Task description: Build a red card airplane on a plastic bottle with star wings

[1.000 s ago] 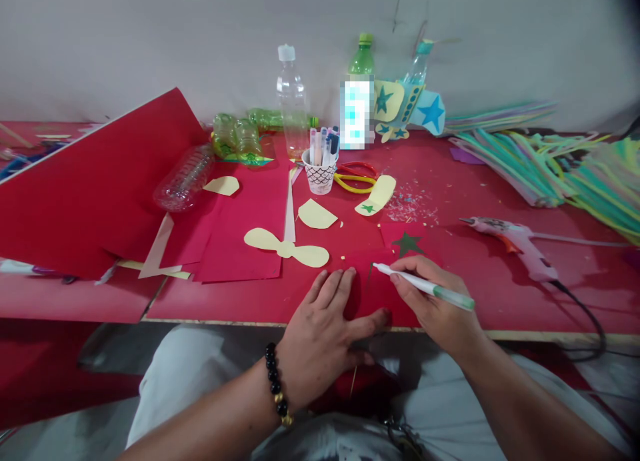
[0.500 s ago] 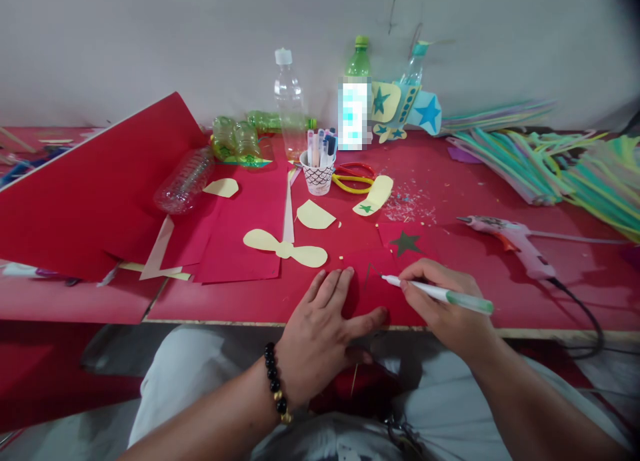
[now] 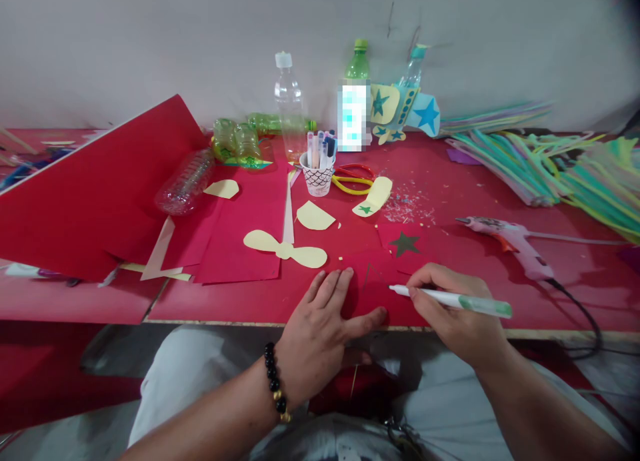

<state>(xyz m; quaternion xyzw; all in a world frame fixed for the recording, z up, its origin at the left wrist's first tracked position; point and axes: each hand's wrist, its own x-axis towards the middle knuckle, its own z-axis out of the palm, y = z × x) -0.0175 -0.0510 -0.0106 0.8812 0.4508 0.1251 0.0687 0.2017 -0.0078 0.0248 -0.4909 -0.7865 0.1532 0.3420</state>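
Marker (image 3: 450,300) tip slid toward table edge (image 3: 225,323).

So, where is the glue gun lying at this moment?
In the head view, the glue gun lies on the red table at the right, beyond the right hand with its marker.

No text or number can be read; the green bottle's (image 3: 358,67) label is blurred out.

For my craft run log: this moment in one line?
left hand flat on red paper | right hand holds marker, tip on paper
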